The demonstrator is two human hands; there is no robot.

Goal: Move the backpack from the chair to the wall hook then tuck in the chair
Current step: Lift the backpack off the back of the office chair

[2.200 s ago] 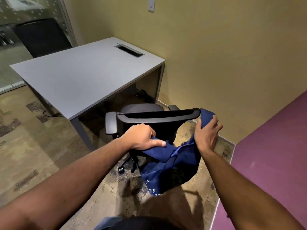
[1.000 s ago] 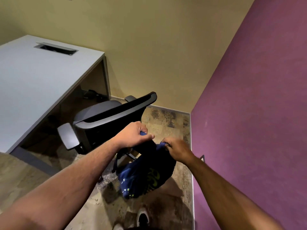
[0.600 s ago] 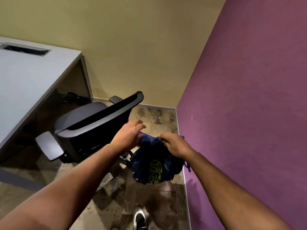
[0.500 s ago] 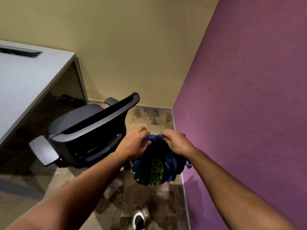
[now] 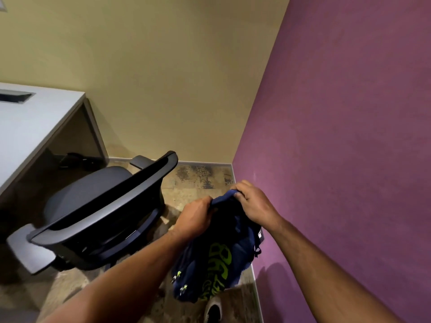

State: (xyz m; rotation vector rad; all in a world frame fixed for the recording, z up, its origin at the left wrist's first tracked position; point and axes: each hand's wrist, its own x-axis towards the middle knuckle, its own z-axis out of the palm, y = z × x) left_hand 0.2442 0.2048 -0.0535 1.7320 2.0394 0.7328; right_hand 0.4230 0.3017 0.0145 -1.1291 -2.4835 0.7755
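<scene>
Hanging limp beside the purple wall (image 5: 349, 136), soft navy backpack (image 5: 217, 259), its top bunched by left hand (image 5: 194, 217) and right hand (image 5: 253, 202), fingers clamped on cloth; curved black chair (image 5: 100, 217) nearby.

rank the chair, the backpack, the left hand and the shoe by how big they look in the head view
1. chair
2. backpack, though it hangs nearer the camera than the chair
3. left hand
4. shoe, only partly in view below the backpack

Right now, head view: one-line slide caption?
Both hands, left hand and right hand, hold blue backpack beside purple wall; chair untucked.
</scene>
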